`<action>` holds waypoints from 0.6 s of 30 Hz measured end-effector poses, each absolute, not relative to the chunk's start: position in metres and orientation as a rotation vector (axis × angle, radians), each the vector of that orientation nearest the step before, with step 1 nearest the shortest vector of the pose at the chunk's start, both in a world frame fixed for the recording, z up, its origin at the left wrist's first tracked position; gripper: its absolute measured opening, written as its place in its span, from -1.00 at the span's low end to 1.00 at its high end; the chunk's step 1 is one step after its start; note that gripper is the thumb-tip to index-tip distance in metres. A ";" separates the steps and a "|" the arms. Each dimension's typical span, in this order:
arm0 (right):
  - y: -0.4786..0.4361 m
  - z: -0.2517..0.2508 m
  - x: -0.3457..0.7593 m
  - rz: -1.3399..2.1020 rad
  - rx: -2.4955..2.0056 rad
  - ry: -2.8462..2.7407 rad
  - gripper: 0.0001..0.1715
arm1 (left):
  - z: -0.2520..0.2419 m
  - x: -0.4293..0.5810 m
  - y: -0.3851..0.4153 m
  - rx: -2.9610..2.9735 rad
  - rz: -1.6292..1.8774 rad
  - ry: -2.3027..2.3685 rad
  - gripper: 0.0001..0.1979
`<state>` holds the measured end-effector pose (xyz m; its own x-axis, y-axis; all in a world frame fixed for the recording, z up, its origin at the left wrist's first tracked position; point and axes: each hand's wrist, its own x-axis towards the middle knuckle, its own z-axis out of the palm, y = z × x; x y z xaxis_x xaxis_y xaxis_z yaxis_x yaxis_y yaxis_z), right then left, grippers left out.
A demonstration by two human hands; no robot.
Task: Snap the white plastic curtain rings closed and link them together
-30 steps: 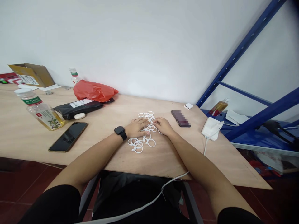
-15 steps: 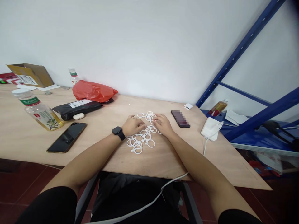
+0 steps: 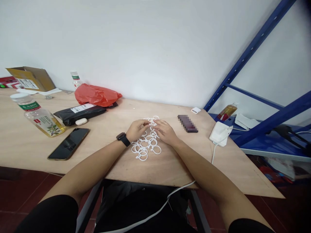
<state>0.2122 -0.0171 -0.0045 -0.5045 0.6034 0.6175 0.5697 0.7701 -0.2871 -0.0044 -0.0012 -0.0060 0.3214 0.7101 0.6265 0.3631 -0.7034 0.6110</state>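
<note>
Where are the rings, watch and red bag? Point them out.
Rings [image 3: 148, 145], head view: overlapping loops, mid-pile.
Watch [image 3: 125, 140], head view: the black band.
Red bag [image 3: 96, 94], head view: the crumpled middle.

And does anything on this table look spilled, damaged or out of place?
No spill shows. The white cable hangs over the near edge of the table, where it might snag. Blocky pixels hide the dark phone-like slab at right. The white rings are too small to judge for damage.
</note>
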 end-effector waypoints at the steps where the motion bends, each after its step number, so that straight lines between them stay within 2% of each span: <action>1: -0.018 -0.004 0.212 0.053 -0.880 -2.184 -0.77 | -0.005 -0.004 -0.002 2.258 1.350 0.959 -0.72; 11: -0.028 -0.003 0.202 0.034 -0.849 -2.053 -0.79 | 0.001 -0.001 -0.014 2.405 1.356 0.806 -0.75; 18: -0.029 -0.006 0.203 0.070 -0.890 -2.021 -0.77 | 0.001 0.001 -0.018 2.469 1.277 0.812 -0.71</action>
<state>0.2025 -0.0292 -0.0056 -0.3371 0.6135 0.7142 0.5626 0.7395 -0.3697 0.0010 -0.0178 0.0010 0.4618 0.5782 0.6726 0.3638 -0.8151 0.4508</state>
